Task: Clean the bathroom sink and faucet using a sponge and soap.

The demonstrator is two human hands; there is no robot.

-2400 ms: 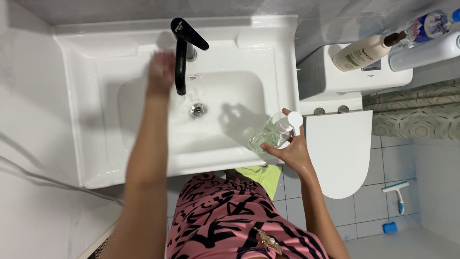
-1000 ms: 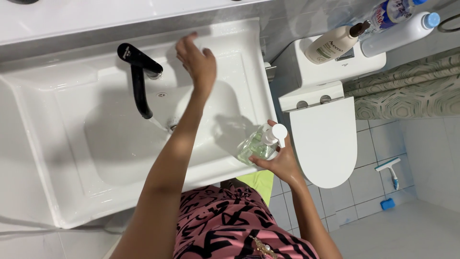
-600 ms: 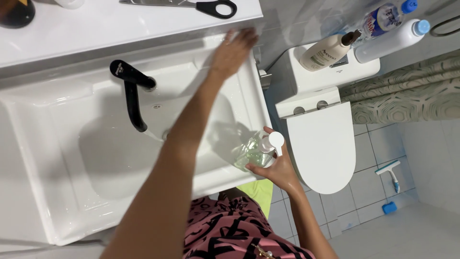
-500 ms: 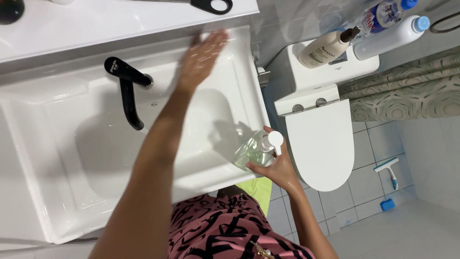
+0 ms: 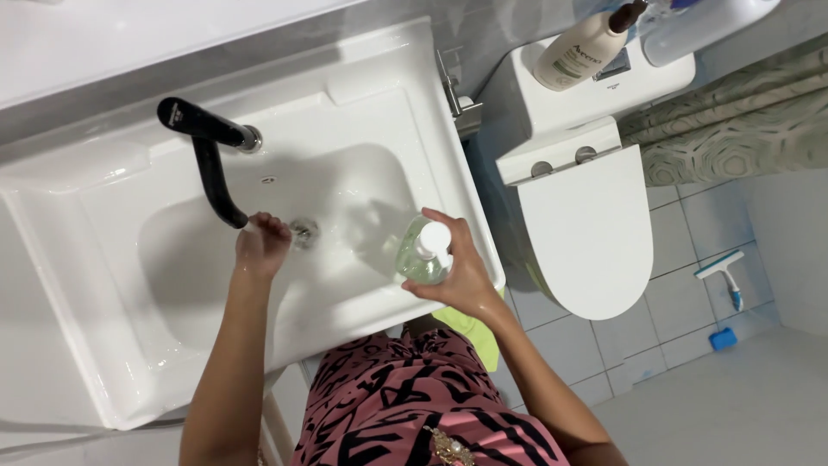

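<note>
Withdrawn from the sink's (image 5: 362, 95) back corner, the left hand (image 5: 261, 244) is now loosely cupped, empty, under the black faucet (image 5: 210, 166). The right hand (image 5: 459, 269) grips the clear soap bottle (image 5: 420, 253) over the basin.

Over the sink (image 5: 103, 285), my left hand (image 5: 261, 246) sits just under the faucet (image 5: 207, 164) spout beside the drain (image 5: 304, 231), my right hand (image 5: 461, 276) holds the soap bottle (image 5: 420, 253) above its right rim, and the toilet (image 5: 586, 224) stands right of the sink.
</note>
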